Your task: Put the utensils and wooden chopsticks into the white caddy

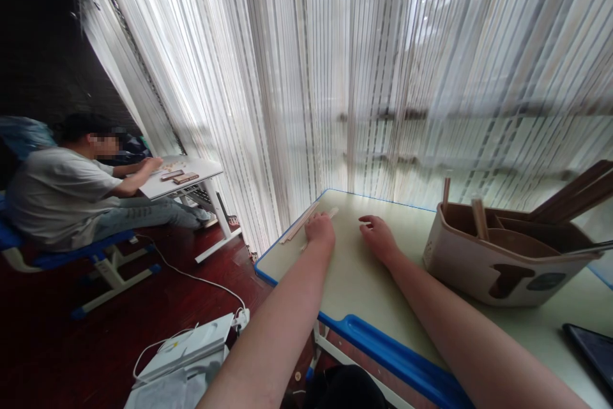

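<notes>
My left hand (320,229) rests knuckles up on the pale green desk (354,281), its fingers curled down onto thin pale wooden sticks (301,223) lying near the desk's far left corner. My right hand (378,235) lies beside it on the desk top, fingers bent inward, nothing visible in it. Both forearms stretch across the desk from the near edge.
A beige caddy (498,262) holding wooden sticks and dark strips stands at my right. A dark phone (591,348) lies at the near right. White string curtains (335,77) hang behind the desk. At the left, another person (62,192) sits at a small white table (186,176). A white box and cable (186,345) lie on the floor.
</notes>
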The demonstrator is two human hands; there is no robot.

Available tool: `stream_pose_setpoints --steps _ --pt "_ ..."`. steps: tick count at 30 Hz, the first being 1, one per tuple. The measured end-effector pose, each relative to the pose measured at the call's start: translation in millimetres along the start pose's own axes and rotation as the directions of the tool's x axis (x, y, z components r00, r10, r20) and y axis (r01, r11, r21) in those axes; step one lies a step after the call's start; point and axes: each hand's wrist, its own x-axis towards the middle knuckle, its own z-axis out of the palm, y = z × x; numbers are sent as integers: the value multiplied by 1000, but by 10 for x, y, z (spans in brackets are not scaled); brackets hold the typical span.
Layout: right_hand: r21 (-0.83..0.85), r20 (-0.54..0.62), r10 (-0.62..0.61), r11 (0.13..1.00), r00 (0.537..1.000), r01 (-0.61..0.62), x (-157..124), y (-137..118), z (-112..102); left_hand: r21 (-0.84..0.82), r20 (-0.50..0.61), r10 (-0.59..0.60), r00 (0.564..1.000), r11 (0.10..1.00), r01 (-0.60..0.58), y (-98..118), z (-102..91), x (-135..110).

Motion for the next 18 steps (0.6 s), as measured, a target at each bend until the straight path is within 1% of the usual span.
stream_pose_setpoints --steps 3,5,6,8,10,13,15,18 --pt "24 -4 -2 1000 1000 2 5 4 9 -27 -28 65 997 997 -66 11 -15 -12" --pt "46 -21 1 999 1000 0 5 -2 17 -64 -92 137 986 988 -144 18 -25 -24" --pt "60 -32 6 998 999 -4 4 -9 20 -87 -133 184 974 977 -197 23 -28 -30" --pt "95 -56 18 995 998 -13 3 -32 21 -128 -204 281 938 942 -310 39 -27 -41" --pt "145 -86 32 989 996 -19 9 -61 9 -162 -250 370 895 895 -416 65 -19 -50" --pt "230 -160 53 973 986 -15 38 -108 -43 -202 -314 480 819 809 -552 114 -7 -64" --pt "282 -207 69 959 976 -8 66 -145 -99 -218 -359 521 774 760 -612 150 1 -76" --pt "340 -249 88 940 964 2 99 -234 -203 -243 -435 526 731 713 -657 195 20 -92"
